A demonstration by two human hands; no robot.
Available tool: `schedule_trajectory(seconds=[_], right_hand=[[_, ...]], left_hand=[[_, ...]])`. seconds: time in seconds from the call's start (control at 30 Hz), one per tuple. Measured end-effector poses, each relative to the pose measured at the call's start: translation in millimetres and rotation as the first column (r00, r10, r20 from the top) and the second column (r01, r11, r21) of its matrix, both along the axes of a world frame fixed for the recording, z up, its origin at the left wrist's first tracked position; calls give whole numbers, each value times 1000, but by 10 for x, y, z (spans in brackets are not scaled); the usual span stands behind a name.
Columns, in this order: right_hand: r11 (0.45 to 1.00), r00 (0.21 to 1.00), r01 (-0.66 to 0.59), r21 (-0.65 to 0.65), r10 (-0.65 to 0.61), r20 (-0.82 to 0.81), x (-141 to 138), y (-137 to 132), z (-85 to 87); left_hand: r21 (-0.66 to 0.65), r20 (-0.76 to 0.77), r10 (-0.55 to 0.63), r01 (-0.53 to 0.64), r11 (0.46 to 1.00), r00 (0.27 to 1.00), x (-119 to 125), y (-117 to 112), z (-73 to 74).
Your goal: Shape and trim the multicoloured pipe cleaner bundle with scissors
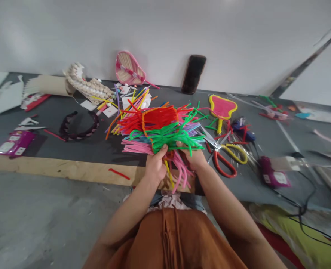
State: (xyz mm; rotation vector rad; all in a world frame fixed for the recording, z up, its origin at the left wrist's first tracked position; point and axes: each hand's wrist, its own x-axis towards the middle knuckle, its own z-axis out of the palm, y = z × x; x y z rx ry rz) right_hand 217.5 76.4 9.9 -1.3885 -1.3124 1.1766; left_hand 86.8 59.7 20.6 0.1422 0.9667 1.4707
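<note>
Both my hands hold a woven piece of pipe cleaners (165, 132), with red strands at the top, green in the middle, and pink and yellow ends hanging down. My left hand (155, 166) pinches its lower left edge. My right hand (193, 157) grips the lower right edge. The piece is raised above a pile of loose pipe cleaners (128, 112) on the dark mat (98, 145).
Red-handled and yellow-handled scissors (224, 155) lie right of my hands, with a purple glue gun (272, 172) and cables beyond. A pink and yellow paddle shape (222, 107), a dark headband (79, 125), a phone (193, 74) against the wall and a wooden board edge (64, 168) are nearby.
</note>
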Motion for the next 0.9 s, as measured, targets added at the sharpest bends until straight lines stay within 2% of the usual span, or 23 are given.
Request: schedule_trajectory(seconds=[0.1,0.13,0.17,0.2,0.27,0.33,0.4,0.5,0.63,0.73,0.83,0.9], right_hand=[[1000,988,-12,21,9,152,355,-110,87],[995,935,35,95,-66,347,525,-170,101],[982,818,52,180,-145,557,707,-239,101],[971,668,43,234,-202,716,890,-314,85],[971,411,14,239,-223,884,1213,-467,17],[978,264,-29,207,-193,945,1435,-597,-63],[982,192,-57,178,-164,968,1557,-679,-118],[985,167,-60,164,-152,974,1647,-690,-124],[988,273,-125,91,-54,960,1717,-586,-37],[998,293,-62,-6,24,956,1714,-528,48],[999,292,6,-38,35,956,1726,-535,113],[999,363,38,-22,7,932,1768,-582,147]], left_hand=[[-12,-14,48,-49,999,999,-94,64,6],[-11,-19,57,-58,998,998,-131,83,18],[-6,-24,63,-63,998,998,-165,99,34],[1,-28,67,-67,998,997,-194,113,51],[17,-34,73,-72,997,997,-232,137,81],[24,-42,76,-75,997,996,-242,160,93],[22,-54,78,-77,997,996,-237,185,86],[27,-81,77,-75,997,994,-232,222,53],[69,-130,79,-71,995,988,-254,258,-4],[87,-161,102,-89,992,982,-268,286,-34],[103,-157,115,-100,990,981,-276,328,-33],[121,-148,122,-104,987,981,-286,358,-20]])
